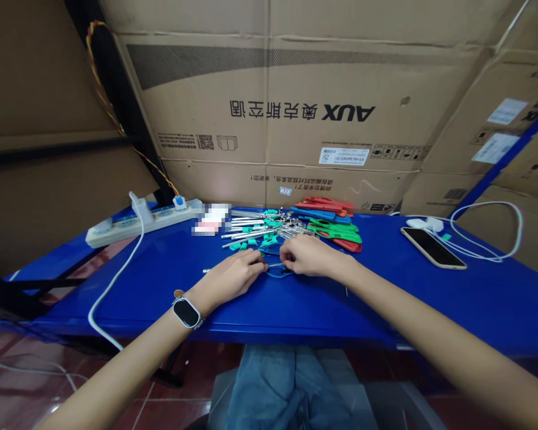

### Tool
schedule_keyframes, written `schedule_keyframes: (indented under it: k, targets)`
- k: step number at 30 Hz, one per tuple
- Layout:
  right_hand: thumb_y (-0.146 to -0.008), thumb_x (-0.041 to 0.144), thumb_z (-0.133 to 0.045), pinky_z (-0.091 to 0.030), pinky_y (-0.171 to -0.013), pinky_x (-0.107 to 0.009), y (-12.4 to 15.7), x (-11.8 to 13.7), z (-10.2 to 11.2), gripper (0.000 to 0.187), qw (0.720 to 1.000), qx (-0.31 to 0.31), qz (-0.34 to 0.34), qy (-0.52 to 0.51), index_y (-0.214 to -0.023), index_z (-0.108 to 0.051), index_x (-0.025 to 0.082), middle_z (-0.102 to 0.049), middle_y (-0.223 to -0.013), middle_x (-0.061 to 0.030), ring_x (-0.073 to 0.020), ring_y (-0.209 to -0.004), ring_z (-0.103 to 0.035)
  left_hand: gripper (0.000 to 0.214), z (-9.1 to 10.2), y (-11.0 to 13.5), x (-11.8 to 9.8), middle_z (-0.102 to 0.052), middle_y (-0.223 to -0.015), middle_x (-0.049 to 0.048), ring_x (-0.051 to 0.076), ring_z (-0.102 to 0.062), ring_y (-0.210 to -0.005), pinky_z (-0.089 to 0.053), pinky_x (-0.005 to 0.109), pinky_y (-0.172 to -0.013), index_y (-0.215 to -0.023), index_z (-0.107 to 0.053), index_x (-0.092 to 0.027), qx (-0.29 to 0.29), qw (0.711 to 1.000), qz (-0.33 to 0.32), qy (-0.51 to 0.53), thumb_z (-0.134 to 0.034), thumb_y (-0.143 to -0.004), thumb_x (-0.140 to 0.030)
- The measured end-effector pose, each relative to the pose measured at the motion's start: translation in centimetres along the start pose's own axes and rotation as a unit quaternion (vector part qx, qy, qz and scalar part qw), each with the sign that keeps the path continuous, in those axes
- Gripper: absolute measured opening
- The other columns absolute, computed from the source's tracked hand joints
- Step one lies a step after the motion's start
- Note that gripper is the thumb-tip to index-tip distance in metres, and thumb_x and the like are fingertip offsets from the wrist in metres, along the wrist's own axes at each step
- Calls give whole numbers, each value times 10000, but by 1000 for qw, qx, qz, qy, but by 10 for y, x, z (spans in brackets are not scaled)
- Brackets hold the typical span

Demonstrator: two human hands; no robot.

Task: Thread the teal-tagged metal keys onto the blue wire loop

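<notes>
My left hand (235, 275) and my right hand (307, 255) rest close together on the blue table (385, 298), fingers curled and pinching a small blue wire piece (275, 270) between them. A thin metal rod (208, 270) sticks out to the left from under my left hand. A smartwatch (187, 312) sits on my left wrist. Just behind my hands lies a pile of metal rods with teal caps (255, 230).
Several green, red and blue scissors (334, 221) lie behind my right hand. A white power strip (138, 222) with a cable is at the left, a phone (433, 246) with a white charging cable at the right. Large cardboard boxes (296, 107) stand behind the table.
</notes>
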State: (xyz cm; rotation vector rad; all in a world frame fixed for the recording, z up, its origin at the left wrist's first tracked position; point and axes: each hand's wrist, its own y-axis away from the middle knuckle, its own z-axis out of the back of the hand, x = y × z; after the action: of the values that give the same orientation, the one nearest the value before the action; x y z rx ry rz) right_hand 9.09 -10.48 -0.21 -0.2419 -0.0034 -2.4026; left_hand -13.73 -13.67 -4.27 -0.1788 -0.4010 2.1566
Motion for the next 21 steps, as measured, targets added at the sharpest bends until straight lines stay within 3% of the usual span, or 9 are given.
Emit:
schedule_keyframes:
  k: [5,9,16,21]
  targets:
    - [-721,84,-618,-352,-569,-217,0,-7,-9,159,993,0,-53,-106,-760,-724,196,-711,-703,10,-119,-640,-604,258,1,-3,-2,-621,-968,87,200,-580,-857,-493,326,-768,-1003,-641,-144,28,999,20,-25,-385,-1011,-178]
    - [-741,131,-650,-339,-565,-223,2,-8,-17,117,989,-35,-92,-112,-769,-735,206,-697,-692,12,-124,-641,-594,241,3,-5,-3,-622,-1005,91,205,-582,-878,-493,333,-790,-1007,-631,-147,38,999,32,-24,-390,-1001,-155]
    - [-843,200,-631,-370,-645,-241,11,-3,-30,102,985,-138,-41,-100,-847,-731,217,-711,-886,-15,-144,-765,-611,216,3,-2,0,-636,-1039,88,213,-608,-913,-484,351,-815,-1029,-634,-158,31,997,62,-30,-423,-985,-158]
    - [-858,214,-580,-399,-667,-257,-10,-7,-16,149,984,-160,-37,-72,-847,-729,209,-723,-893,-31,-161,-779,-631,215,6,1,1,-648,-1088,75,225,-614,-942,-452,384,-834,-1031,-646,-187,9,997,66,-46,-440,-976,-210]
